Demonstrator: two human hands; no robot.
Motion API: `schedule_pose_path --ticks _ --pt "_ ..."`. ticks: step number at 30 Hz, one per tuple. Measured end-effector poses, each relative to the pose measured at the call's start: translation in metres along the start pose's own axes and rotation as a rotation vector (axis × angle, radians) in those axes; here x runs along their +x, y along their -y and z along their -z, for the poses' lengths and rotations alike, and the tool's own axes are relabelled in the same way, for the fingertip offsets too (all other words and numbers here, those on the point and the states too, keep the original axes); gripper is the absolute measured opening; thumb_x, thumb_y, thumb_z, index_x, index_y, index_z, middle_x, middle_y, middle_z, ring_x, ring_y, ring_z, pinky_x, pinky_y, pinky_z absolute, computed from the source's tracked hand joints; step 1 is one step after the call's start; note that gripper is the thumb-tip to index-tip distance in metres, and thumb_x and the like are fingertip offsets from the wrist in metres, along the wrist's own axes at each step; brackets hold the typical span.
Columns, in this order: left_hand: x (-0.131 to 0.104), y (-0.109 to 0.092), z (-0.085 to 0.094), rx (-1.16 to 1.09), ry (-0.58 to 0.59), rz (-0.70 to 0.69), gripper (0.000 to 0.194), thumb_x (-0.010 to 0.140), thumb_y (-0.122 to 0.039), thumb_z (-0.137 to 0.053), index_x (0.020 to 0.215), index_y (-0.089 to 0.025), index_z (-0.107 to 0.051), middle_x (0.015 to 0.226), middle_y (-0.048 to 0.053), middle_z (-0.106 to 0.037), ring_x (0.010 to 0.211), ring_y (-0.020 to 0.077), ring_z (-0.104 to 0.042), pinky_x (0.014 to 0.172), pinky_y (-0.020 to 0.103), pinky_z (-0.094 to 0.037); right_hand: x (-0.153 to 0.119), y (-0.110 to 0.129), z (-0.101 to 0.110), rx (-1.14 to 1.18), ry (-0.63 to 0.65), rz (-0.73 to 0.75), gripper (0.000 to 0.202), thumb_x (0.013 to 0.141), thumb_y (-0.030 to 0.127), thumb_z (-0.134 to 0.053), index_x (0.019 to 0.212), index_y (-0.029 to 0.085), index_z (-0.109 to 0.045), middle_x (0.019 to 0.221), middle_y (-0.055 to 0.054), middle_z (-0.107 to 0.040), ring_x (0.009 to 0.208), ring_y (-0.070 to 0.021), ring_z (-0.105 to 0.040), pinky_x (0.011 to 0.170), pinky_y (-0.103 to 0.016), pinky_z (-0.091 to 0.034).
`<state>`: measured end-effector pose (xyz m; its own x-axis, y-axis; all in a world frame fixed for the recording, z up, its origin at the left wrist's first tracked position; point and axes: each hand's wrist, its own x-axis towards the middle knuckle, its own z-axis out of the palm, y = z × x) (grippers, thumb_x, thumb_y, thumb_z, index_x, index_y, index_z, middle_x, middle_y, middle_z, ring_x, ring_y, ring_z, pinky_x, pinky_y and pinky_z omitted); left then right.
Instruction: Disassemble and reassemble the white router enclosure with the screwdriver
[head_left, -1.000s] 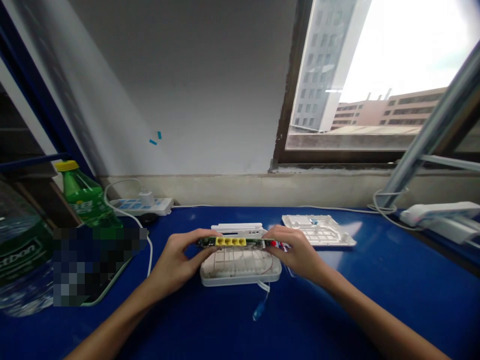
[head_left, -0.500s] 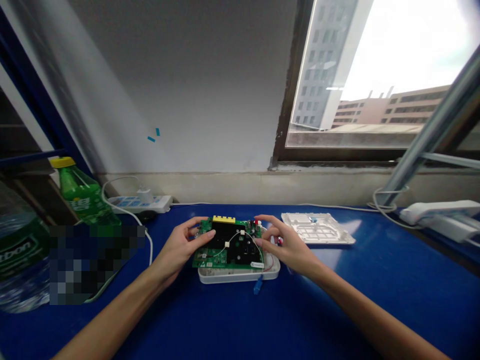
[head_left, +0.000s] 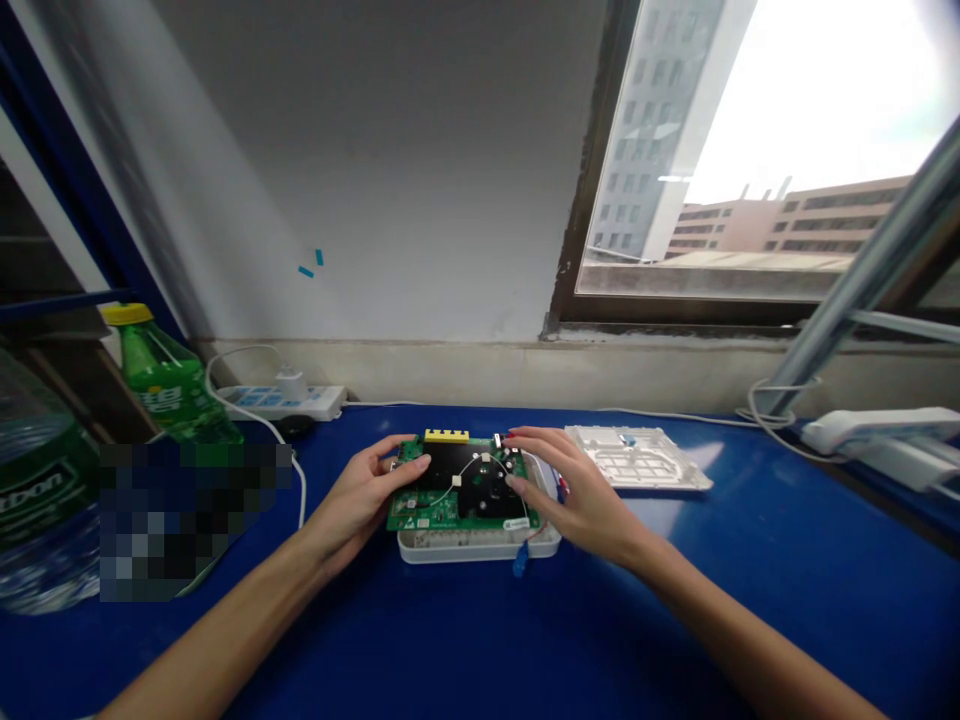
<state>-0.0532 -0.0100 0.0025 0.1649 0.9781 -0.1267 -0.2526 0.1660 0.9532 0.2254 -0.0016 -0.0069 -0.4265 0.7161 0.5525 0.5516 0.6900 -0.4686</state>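
A green circuit board (head_left: pixel 435 519) with a black plate, a yellow port block along its far edge and a thin white wire across it lies tilted over a white plastic housing (head_left: pixel 480 553). My left hand (head_left: pixel 367 490) grips the board's left side, thumb on top and fingers at the edge. At the right side is my right hand (head_left: pixel 581 490), its thumb on the board and its fingertips at the far right corner near a small red part. A blue fibre connector (head_left: pixel 520 560) hangs over the housing's near right rim. What lies beneath the board is mostly hidden.
A white plastic cover (head_left: pixel 645 458) lies behind my right hand. Green bottles (head_left: pixel 169 385) and a power strip (head_left: pixel 315 402) stand at the left. Near a metal pole, white adapters (head_left: pixel 885 435) sit at the right. Cables run along the wall.
My right hand's fingers have stretched farther over the board's far right corner. The board's near edge has shifted slightly upward in view. My left hand keeps its hold.
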Motion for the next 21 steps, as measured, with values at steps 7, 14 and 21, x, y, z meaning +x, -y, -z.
schedule_pose_path --ticks 7,14,21 --pt "-0.001 0.001 -0.007 -0.036 0.014 0.016 0.059 0.070 -0.032 -0.092 0.119 -0.017 -0.064 0.098 0.009 -0.078 0.083 0.0225 -0.076 0.077 0.030 -0.060 0.001 0.007 -0.010 -0.110 0.024 0.046 0.041 0.094 0.035 -0.066 0.135 0.030 -0.060 0.149 -0.011 -0.051 0.138 -0.0325 -0.046 0.111 -0.058 -0.043" --pt "-0.002 0.005 -0.011 -0.033 0.043 0.029 0.062 0.070 -0.030 -0.092 0.121 -0.015 -0.061 0.097 0.010 -0.078 0.081 0.0230 -0.076 0.076 0.031 -0.060 0.005 0.006 -0.016 -0.063 0.034 0.086 0.025 0.097 0.028 -0.063 0.122 0.029 -0.067 0.136 -0.008 -0.062 0.132 -0.0273 -0.051 0.110 -0.051 -0.044" --pt "-0.003 0.006 -0.009 -0.047 0.048 0.015 0.062 0.070 -0.029 -0.092 0.122 -0.015 -0.061 0.097 0.011 -0.078 0.084 0.0243 -0.077 0.079 0.033 -0.060 0.007 0.000 -0.022 -0.034 -0.152 -0.014 0.020 0.094 0.028 -0.068 0.114 0.024 -0.068 0.130 -0.010 -0.065 0.121 -0.0268 -0.060 0.102 -0.047 -0.051"
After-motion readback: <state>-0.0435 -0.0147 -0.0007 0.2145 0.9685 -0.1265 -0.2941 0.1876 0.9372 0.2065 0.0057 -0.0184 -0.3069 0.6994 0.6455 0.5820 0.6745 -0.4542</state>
